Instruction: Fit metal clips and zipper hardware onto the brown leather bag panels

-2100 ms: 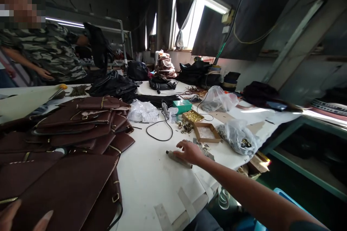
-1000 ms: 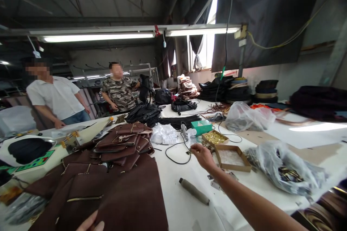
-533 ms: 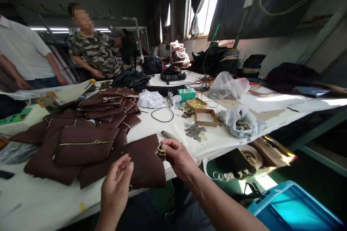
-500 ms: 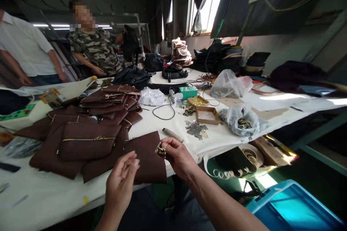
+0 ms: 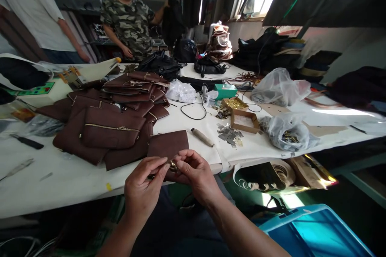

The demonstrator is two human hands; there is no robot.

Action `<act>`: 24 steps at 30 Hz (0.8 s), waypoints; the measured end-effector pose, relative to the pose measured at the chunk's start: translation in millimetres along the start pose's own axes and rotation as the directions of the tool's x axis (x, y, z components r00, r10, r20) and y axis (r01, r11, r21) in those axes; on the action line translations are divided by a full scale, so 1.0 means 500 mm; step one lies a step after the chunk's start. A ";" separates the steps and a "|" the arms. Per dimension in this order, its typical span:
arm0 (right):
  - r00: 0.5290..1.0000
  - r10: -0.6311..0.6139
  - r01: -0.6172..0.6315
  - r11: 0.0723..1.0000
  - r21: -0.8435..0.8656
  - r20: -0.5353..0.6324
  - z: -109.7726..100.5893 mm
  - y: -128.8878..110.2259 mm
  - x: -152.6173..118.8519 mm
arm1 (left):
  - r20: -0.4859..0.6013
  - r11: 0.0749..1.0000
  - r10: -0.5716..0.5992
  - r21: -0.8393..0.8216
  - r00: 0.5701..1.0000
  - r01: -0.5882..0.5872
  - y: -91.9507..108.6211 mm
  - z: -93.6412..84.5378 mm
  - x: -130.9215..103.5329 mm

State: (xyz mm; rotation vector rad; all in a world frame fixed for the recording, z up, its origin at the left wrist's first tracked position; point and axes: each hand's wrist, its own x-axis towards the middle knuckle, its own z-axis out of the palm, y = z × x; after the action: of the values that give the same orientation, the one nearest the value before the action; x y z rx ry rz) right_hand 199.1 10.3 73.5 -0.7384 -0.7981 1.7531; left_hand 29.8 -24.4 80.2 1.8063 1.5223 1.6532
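Note:
Just in front of the table edge, my right hand (image 5: 193, 170) pinches a small brass-coloured metal clasp (image 5: 173, 166) between thumb and fingers. My left hand (image 5: 146, 176) meets it from the other side, its thumb and fingertips closed at the clasp's left edge. Partly covered by both hands, a flat dark brown leather piece (image 5: 169, 143) lies behind them at the table's edge. Left of it is a heap of brown leather pouches (image 5: 113, 128), the front one with a brass zipper. A tool with a thick tan handle (image 5: 202, 137) rests beyond my right hand.
Loose metal plates (image 5: 230, 134), an open cardboard box (image 5: 245, 121), a box of gold-coloured parts (image 5: 235, 103) and a plastic bag of hardware (image 5: 288, 136) stand at right. Below is a blue bin (image 5: 319, 229). Two people stand across the table (image 5: 75, 184).
My left hand has moved right and closed at the clasp beside my right hand. The camera view has shifted, so the table sits higher and the leather piece is more covered.

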 end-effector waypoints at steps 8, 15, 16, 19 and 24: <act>0.995 -0.064 0.073 0.990 -0.119 0.078 0.009 0.011 0.002 | 0.014 0.998 -0.065 0.015 0.998 0.065 -0.008 -0.004 0.004; 0.995 0.012 -0.014 1.000 0.018 0.098 -0.012 0.018 0.012 | 0.043 0.941 -0.308 -0.133 0.951 0.311 -0.008 0.016 0.013; 0.994 0.028 -0.032 0.999 0.039 0.102 -0.015 0.019 0.012 | 0.046 0.926 -0.341 -0.153 0.939 0.344 -0.007 0.020 0.016; 0.995 0.042 -0.049 0.996 0.075 0.092 -0.022 0.022 0.013 | 0.058 0.894 -0.406 -0.183 0.912 0.410 -0.005 0.030 0.022; 0.995 0.051 -0.060 0.992 0.107 0.085 -0.028 0.024 0.015 | 0.057 0.886 -0.418 -0.196 0.907 0.421 -0.008 0.043 0.022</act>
State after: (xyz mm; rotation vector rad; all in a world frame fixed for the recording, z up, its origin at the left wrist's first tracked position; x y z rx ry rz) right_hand 201.4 16.7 54.6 -0.6236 -0.7358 1.8713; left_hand 43.7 -4.6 76.3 1.2668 1.5369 1.5116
